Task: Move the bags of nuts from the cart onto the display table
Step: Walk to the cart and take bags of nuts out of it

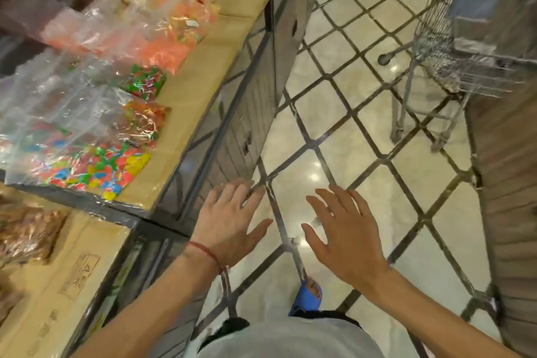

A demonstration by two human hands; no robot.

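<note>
1. Both hands are free. The left hand [229,221] and the right hand [343,232] hang over the floor [363,139] with fingers straight and spread, holding nothing. The person stands between the display table [203,67] and the cart [441,38].
2. The step in hand reads as a trip to the cart for a bag. The cart stands well apart, toward the far right. Its wire basket is blurred and its contents cannot be told, so the person would do well to look in before reaching.
3. A good pick-up would likely put both hands under the bag's body and not pull on a plastic corner, since loose bags like these tend to sag and slip.
4. One brown bag of nuts [26,232] already lies on the table's near section, close to its left edge. The bare tan top beside it, toward the front edge, looks like the natural landing place.
5. The farther section carries rows of clear bags of coloured sweets [96,166] that reach almost to the front edge. A new bag should be kept off them.
6. The floor is glossy pale tile crossed by dark diagonal lines. A ribbed wooden counter [505,183] stands on the right beside the cart. A red string [203,253] circles the left wrist, and a blue shoe [308,296] shows below.
</note>
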